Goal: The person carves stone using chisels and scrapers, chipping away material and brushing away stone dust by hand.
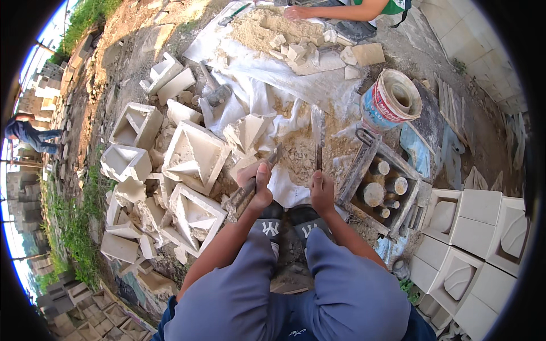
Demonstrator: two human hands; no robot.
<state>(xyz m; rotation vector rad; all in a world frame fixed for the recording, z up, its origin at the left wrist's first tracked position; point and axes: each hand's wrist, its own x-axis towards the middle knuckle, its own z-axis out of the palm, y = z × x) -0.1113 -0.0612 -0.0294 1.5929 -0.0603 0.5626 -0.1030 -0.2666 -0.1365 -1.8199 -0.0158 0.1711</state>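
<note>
My left hand (259,184) is closed around a rough, grey, elongated piece (240,200) that slants up past my fist; its exact kind is unclear. My right hand (322,196) grips the handle of a long, flat-bladed tool (317,131), caked with pale dust, its blade pointing away from me over crumbly sand. Left of my hands lie several broken, pale cast blocks (196,156), some with hollow or triangular recesses. On the right, close to my right hand, sits a box-shaped mould frame (354,175) with several upright cylinders (373,194) inside.
A white sheet (261,77) bears a sand pile (250,37) and rubble. A dusty red-and-blue bucket (378,108) stands beyond the mould. Stacked pale blocks (469,230) are at right. A co-worker's hand (298,12) reaches to the sand; another person (35,133) is far left.
</note>
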